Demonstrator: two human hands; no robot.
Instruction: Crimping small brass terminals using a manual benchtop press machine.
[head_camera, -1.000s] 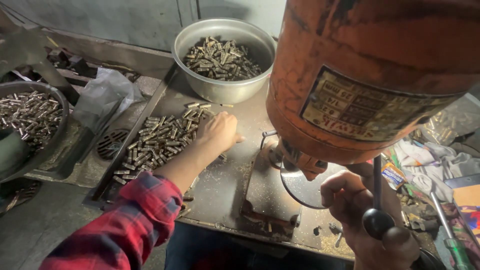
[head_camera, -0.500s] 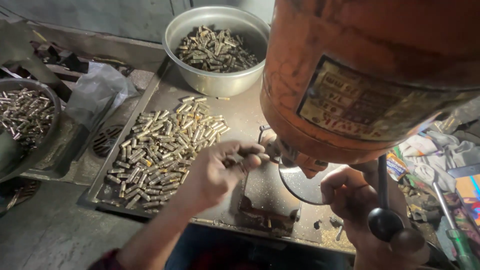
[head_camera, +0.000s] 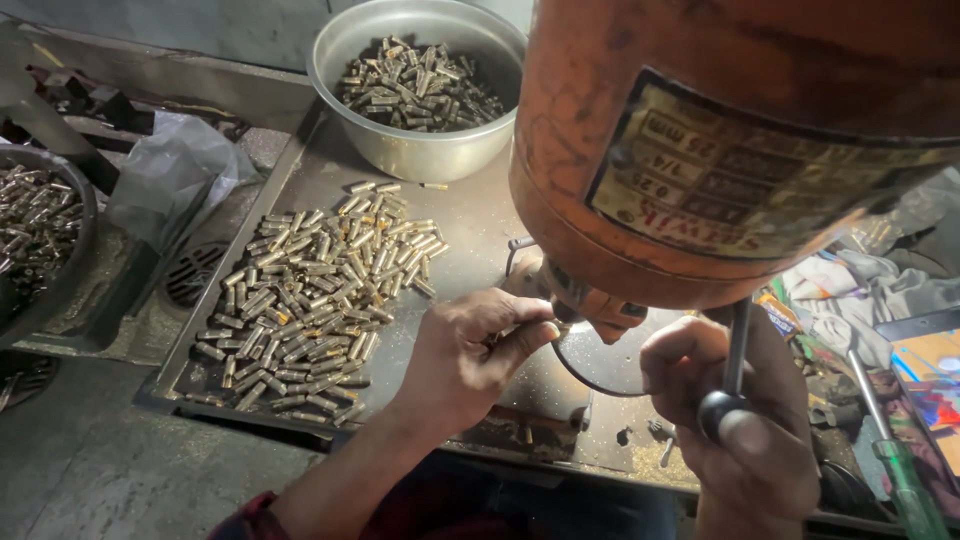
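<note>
One brass piece (head_camera: 497, 340) half-hidden in left hand (head_camera: 470, 355)

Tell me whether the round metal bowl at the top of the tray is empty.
No. The round metal bowl holds a heap of small brass cylindrical pieces, like those spread loose on the flat metal tray.

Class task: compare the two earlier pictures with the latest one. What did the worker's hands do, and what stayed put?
The left hand left the pile of brass pieces on the tray and moved right to the spot under the orange drill head, fingers pinched there. The right hand stayed by the lever. The bowl and pile stayed put.
</note>
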